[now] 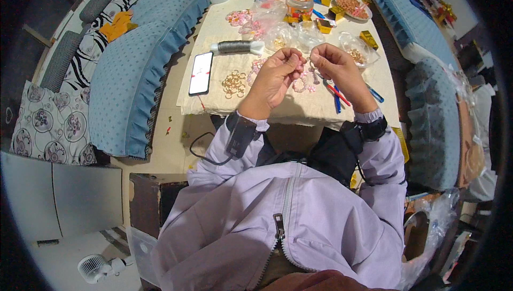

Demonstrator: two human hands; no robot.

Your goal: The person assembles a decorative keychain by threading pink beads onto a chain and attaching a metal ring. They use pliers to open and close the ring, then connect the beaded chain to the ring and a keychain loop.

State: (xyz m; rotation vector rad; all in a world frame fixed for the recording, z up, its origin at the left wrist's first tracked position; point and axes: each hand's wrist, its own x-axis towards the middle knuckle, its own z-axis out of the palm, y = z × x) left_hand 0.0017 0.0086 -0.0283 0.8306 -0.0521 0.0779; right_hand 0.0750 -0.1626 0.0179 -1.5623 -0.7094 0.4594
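Blue cushions (139, 61) line the left of the table (214, 104), where a phone (201, 73) lies beside gold rings (234, 84). Left hand (272, 80) and right hand (336, 69) meet above it, each grip pinching a small ring piece (307, 62) between them.

Small pinkish beaded piece (305, 62) pinched between both hands' fingertips, raised above the table, tiny and partly hidden, at 12 o'clock from the person's chest, form unclear
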